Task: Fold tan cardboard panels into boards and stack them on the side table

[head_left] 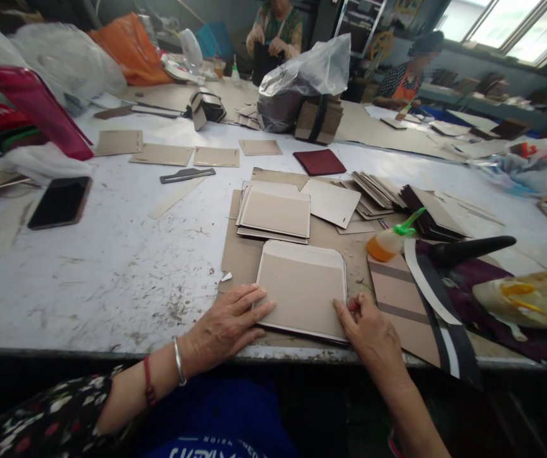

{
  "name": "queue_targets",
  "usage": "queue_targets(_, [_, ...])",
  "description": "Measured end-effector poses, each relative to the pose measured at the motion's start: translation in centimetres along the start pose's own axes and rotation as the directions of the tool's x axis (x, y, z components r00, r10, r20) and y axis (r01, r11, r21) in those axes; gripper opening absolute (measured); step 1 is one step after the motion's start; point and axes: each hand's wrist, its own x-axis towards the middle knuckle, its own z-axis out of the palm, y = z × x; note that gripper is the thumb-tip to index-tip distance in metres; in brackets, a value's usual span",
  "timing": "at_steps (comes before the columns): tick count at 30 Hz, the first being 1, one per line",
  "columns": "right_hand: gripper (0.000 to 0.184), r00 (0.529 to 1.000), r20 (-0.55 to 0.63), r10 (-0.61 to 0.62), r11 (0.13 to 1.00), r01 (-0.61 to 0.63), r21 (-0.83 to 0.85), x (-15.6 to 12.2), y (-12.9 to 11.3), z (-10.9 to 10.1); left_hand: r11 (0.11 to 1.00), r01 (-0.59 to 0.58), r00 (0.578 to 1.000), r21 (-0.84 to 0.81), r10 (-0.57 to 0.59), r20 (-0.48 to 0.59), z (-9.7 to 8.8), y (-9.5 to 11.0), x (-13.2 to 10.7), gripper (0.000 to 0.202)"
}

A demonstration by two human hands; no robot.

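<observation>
A stack of beige panels [302,289] with rounded far corners and a paler strip along the far edge lies at the front of the table. My left hand [228,318] rests flat with spread fingers on its left edge and near corner. At the right edge, my right hand [366,324] has its thumb on the panel and its other fingers curled at the side; whether they pinch a panel edge is hard to see. Just beyond lies another pile of beige panels [276,213]. A glue bottle [390,238] with a green nozzle and amber liquid stands to the right.
A brown striped panel [400,299] and a black-handled tool [474,250] lie at right. Further back are a maroon panel [318,162], a grey metal template [187,175] and a plastic-wrapped bundle [280,108]. A phone [61,202] lies at left. Two people work across the table.
</observation>
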Motion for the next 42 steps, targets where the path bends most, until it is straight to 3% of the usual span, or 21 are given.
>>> queue_targets(7, [0.026, 0.985, -0.148, -0.091, 0.987, 0.109, 0.115, 0.0, 0.5, 1.0, 0.983, 0.043, 0.998, -0.176, -0.049, -0.026, 0.1, -0.4, -0.2, 0.042])
queue_targets(19, [0.028, 0.987, -0.134, -0.088, 0.945, 0.126, 0.301, -0.2, 1.1, 1.7, 0.934, 0.149, 0.975, -0.325, -0.194, -0.11, 0.1, 0.3, 0.1, 0.037])
queue_targets(25, [0.025, 0.99, -0.099, -0.105, 0.941, 0.131, 0.313, 0.0, 1.5, 1.8, 0.93, 0.229, 0.965, -0.287, -0.256, -0.058, -0.6, 0.6, 0.7, 0.036])
queue_targets(31, [0.024, 0.989, -0.107, -0.102, 0.95, 0.128, 0.283, 0.1, 1.7, 1.9, 0.958, 0.204, 0.978, -0.201, -0.21, -0.011, -0.9, 0.3, 0.9, 0.032])
queue_targets(42, [0.026, 0.984, -0.144, -0.105, 0.955, 0.14, 0.26, -0.1, 1.9, 2.4, 0.98, 0.165, 0.985, -0.111, -0.17, -0.036, -0.5, 0.7, 0.7, 0.033])
